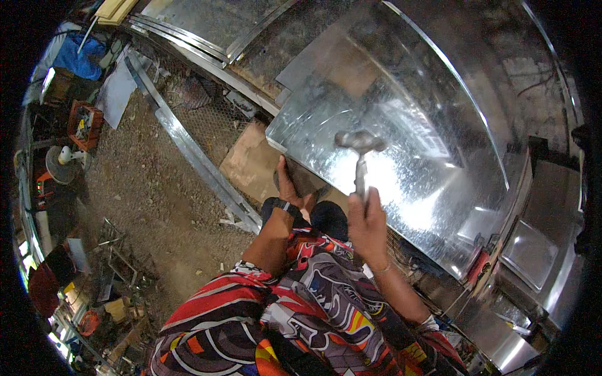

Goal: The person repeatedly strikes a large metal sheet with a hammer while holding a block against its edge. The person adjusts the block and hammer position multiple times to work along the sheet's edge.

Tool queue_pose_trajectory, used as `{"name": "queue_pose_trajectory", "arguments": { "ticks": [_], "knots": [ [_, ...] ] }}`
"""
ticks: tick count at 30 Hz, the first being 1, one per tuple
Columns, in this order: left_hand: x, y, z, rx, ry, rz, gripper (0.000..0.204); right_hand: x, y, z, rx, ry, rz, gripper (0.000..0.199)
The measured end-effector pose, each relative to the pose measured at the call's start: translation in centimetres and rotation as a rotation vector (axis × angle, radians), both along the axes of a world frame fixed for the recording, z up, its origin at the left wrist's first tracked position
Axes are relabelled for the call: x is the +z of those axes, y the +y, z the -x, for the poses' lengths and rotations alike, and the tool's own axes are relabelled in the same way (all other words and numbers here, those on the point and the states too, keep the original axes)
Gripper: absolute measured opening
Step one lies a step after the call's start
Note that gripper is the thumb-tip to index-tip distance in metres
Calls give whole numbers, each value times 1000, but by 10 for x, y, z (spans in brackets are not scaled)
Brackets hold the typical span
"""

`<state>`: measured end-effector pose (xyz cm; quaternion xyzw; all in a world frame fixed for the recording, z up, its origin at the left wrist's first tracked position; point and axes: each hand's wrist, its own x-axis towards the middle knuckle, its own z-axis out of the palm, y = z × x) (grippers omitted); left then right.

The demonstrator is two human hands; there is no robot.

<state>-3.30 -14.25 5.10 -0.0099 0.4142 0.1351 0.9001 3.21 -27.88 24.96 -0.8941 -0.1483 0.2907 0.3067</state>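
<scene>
From my remote seat I see the right hand [368, 227] wrapped firmly round the handle of a hammer [361, 172]; its blurred head is over a shiny metal sheet [411, 169], contact unclear. The left hand [287, 183] is just beside the sheet's near edge, one finger extended; I cannot tell whether it grips anything. Further out lie a brown panel [241, 160] and a long metal strip [188, 147]. I judge that a stray blow could dent the sheet, and a slip along that edge could cut fingers.
</scene>
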Motion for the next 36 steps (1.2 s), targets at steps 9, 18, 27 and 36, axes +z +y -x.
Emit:
{"name": "queue_pose_trajectory", "arguments": {
  "ticks": [9, 18, 27, 36],
  "knots": [
    [-38, -7, 5, 85, -14, 25, 83, 0, 5, -5, 52, 100, -54, 38],
    [-21, -26, 1, 108, -49, -90, 74, -68, -29, 7, 280, -112, -22, 44],
    [7, -41, -10, 106, 22, -78, 73, -13, -25, 1, -7, -25, -78, 39],
    [-8, -64, 7, 86, 11, -10, 79, -2, -40, -18, -3, 145, -148, 36]
  ]
}}
